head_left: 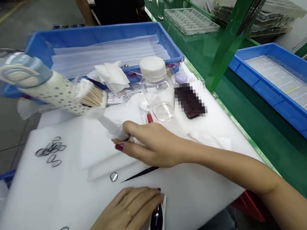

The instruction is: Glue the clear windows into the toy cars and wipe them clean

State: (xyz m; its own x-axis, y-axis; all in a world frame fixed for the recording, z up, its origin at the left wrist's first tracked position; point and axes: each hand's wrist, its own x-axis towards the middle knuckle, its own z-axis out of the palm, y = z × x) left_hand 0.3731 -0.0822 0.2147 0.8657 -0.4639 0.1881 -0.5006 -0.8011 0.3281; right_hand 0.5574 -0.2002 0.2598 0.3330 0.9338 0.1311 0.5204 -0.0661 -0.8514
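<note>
Head view: right hand (156, 143) clamps a translucent whitish tube (108, 125), left hand (128, 213) lies flat, touching a glossy black object (156, 222)

On the tabletop (29, 197), I see many loops (51, 149) at the left, and a tool (141, 173) between the left hand (127, 215) and the right hand (157, 143). Behind them stands a jar (157, 91), the phone (191, 99) to its right; farther behind, sheets (105, 56) lie in a bin (95, 33).
</note>
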